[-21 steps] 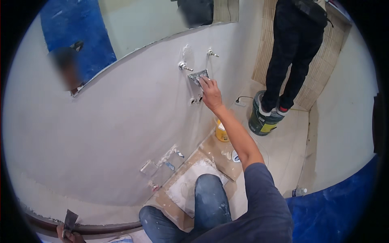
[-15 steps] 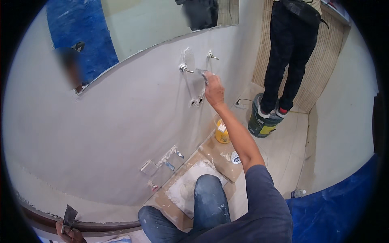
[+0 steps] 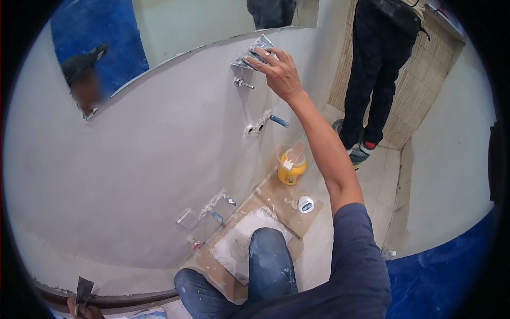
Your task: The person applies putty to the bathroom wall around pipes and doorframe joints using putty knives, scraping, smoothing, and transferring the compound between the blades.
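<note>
My right hand (image 3: 281, 74) is closed on a square, grey-speckled flat blade (image 3: 241, 60), held against the pale wall just below the mirror edge (image 3: 194, 49). Beneath it a metal fitting (image 3: 243, 84) sticks out of the wall, with plastered holes (image 3: 254, 128) and a short blue pipe (image 3: 279, 121) lower down. My left hand (image 3: 85, 310), at the lower left edge, grips a dark putty knife (image 3: 85, 291) upright, away from the wall fittings.
Another person (image 3: 377, 69) stands on a bucket (image 3: 361, 155) at right. A yellow tub (image 3: 290, 173), round lid (image 3: 306, 204) and powdered sheet (image 3: 234, 246) on cardboard (image 3: 300, 223) lie along the wall's foot. Blue sheeting (image 3: 435, 266) covers the lower right.
My right hand and blade have moved up from between the fittings to below the mirror, revealing the blue pipe and covering the upper right fitting. My left hand has dropped slightly.
</note>
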### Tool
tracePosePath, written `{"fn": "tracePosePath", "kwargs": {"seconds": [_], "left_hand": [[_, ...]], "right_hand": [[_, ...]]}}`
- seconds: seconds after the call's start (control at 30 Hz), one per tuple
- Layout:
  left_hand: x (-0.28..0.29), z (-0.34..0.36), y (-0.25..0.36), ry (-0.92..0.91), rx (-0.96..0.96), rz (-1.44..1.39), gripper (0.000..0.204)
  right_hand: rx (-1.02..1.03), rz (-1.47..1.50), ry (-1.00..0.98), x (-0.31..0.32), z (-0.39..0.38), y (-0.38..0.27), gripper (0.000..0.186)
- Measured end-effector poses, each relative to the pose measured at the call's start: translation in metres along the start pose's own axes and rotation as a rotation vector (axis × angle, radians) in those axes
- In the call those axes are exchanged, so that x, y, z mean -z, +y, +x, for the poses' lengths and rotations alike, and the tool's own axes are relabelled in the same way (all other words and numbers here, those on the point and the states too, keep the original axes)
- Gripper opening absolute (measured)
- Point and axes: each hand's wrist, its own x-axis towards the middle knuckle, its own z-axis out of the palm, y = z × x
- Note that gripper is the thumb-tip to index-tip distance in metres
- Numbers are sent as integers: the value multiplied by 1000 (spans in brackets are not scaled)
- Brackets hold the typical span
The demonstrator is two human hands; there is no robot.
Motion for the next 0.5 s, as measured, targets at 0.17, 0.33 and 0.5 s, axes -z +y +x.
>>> {"fn": "tracePosePath", "kwargs": {"seconds": [0.17,0.33,0.5], "left_hand": [[35,-24,-50,-58,191,-182,48],[-7,35,59,345,-390,95,31],[-8,56,84,279,-441,-33,28]], "right_hand": [[-40,12,-18,-25,-11,-6,66],[-35,-8,-5,-34,-26,0,68],[5,-31,-26,-41,-48,4,68]]}}
